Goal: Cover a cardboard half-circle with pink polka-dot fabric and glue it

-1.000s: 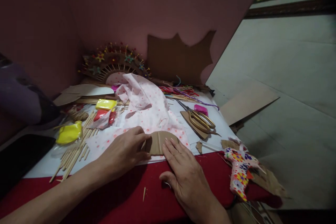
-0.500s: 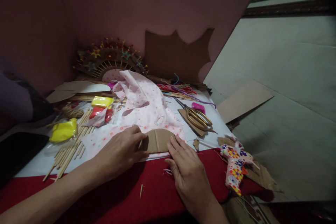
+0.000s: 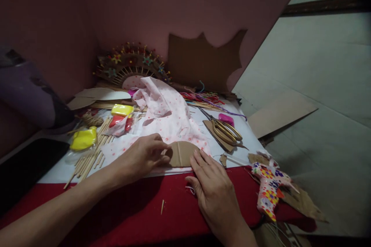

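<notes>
Right hand (image 3: 215, 188) slid rightward on cardboard (image 3: 184, 155).

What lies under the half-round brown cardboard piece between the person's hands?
Pale, red-dotted cloth shows along the curved and straight edges of the cardboard piece, apparently running beneath it. Whatever lies directly under its middle is covered.

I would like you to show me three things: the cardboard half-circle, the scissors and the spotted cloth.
Cardboard half-circle (image 3: 186, 154), head view: its flat face, right of the crease.
Scissors (image 3: 215, 122), head view: where blades and handles meet.
Spotted cloth (image 3: 179, 123), head view: the middle of its fabric.
</notes>
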Motion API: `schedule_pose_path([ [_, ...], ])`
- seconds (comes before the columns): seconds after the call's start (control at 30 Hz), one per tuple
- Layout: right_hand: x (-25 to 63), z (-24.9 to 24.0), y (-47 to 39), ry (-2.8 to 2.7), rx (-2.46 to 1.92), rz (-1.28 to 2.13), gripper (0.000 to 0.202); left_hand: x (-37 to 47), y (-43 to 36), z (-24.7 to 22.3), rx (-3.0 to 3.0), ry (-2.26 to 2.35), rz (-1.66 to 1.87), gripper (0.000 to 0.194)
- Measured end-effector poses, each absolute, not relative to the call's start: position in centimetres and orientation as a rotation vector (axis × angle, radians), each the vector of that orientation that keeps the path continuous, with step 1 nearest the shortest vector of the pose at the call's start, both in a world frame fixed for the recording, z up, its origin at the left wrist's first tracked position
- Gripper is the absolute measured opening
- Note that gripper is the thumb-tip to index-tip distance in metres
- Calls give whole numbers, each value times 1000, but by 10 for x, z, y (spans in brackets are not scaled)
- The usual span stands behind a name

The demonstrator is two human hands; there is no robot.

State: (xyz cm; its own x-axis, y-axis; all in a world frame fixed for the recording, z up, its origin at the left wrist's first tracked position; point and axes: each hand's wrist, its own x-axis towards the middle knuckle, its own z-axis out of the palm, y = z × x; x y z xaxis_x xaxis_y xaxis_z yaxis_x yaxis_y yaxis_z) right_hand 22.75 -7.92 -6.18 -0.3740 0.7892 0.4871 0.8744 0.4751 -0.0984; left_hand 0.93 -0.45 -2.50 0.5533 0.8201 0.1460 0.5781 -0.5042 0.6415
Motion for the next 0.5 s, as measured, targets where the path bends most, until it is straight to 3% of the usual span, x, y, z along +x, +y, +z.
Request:
schedule_pose_path([
  [0.3, 236, -54, -83, -1645, -1388, -18, 31, 13, -9, -22, 2370, 1174, 467, 15],
  [0.5, 232, -55, -82, -1799, -1444, -29, 26, 12, -8, -27, 2370, 1150, 513, 18],
])
